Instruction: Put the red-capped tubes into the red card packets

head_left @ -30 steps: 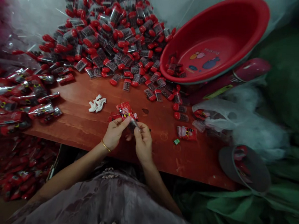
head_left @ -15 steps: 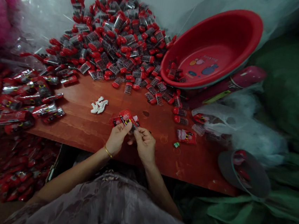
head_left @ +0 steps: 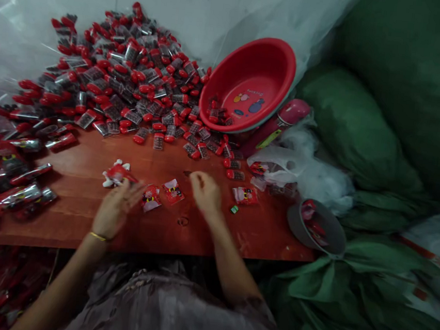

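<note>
My left hand [head_left: 116, 209] is blurred, with a red printed packet [head_left: 118, 173] at its fingertips. The packet is over a small heap of white pieces [head_left: 108, 180], covering most of them. My right hand [head_left: 205, 194] is above the middle of the table, its fingers curled together; whether anything is inside them is hidden. Between the hands, a red card with a black and yellow print [head_left: 173, 191] and a similar one [head_left: 150, 198] lie on the wood.
Red-capped clear tubes [head_left: 134, 89] are piled at the back. A red basin [head_left: 251, 80] tilts beside them. Shiny filled packets [head_left: 13, 171] lie at left. At right are a plastic bag [head_left: 301, 165], a grey bowl [head_left: 317, 229], a packet [head_left: 245, 195] and a small green piece [head_left: 234, 209].
My hands have moved apart. The left hand has carried the red packet left over the white pieces; the right hand has moved away from it. The view has shifted rightward.
</note>
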A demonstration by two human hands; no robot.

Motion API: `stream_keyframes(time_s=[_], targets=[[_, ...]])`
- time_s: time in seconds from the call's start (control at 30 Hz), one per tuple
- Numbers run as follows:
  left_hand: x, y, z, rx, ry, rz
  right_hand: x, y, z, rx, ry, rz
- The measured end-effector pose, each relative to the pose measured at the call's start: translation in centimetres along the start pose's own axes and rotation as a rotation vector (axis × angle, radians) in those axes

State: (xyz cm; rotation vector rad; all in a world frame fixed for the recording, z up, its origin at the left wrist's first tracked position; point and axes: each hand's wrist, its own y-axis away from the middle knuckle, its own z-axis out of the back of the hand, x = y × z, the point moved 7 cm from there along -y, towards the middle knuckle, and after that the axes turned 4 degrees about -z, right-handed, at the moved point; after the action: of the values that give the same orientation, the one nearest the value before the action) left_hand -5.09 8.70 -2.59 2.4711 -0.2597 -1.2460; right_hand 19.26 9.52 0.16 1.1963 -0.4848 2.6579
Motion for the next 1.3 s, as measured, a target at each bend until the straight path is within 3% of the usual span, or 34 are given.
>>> stream_keyframes(time_s=[0.1, 0.13, 0.2, 0.27, 0.33, 0.4, 0.47, 0.57, 0.67, 0.73, 0.83, 1.1, 1.3], targets=[[-5.1, -1.6, 6.3, -0.275, 0.041, -0.046, -5.0, -5.3, 5.2, -0.245, 0.462, -0.155], [-6.8, -1.9, 8.6, -0.394, 0.087, -0.102, -6.8, -6.7, 6.2, -0.264, 0.549, -0.237], [-9.8, -2.0, 11.5, -0.482, 0.129, -0.235, -9.4, -8.6, 6.0, -0.163, 0.616, -0.305], [-11.1, -1.9, 12.4, -0.461, 0.083, -0.278, -10.2, -9.2, 4.2, -0.052, 0.626, -0.283], [-10.3, -1.7, 11.6, -0.382, 0.038, -0.203, -9.5, -8.5, 2.1, -0.005, 0.63, -0.208], [-7.9, -1.4, 9.9, -0.299, -0.004, -0.086, -8.0, -7.1, 0.3, 0.012, 0.638, -0.121], [-5.5, -0.9, 8.4, -0.287, -0.147, -0.093, -6.5, -5.3, -1.2, 0.051, 0.641, -0.051], [-3.8, 0.2, 4.9, -0.16, -0.639, -0.447, -4.2, -2.4, -2.4, 0.103, 0.633, 0.025], [-1.1, 1.4, 1.0, 0.099, -1.188, -0.722, -1.2, 0.5, -3.4, 0.115, 0.611, 0.184], [0.7, 1.7, -0.3, 0.224, -1.432, -0.782, 0.5, 2.1, -4.5, 0.174, 0.587, 0.32], [2.4, 1.5, -0.8, 0.296, -1.657, -0.782, 1.3, 3.6, -6.0, 0.282, 0.546, 0.405], [2.7, 2.0, -1.6, 0.268, -1.743, -0.82, 0.6, 4.6, -6.2, 0.226, 0.41, 0.382], [1.2, 3.2, -3.2, 0.196, -1.478, -0.875, 2.0, 5.2, -3.8, 0.045, 0.36, 0.416]])
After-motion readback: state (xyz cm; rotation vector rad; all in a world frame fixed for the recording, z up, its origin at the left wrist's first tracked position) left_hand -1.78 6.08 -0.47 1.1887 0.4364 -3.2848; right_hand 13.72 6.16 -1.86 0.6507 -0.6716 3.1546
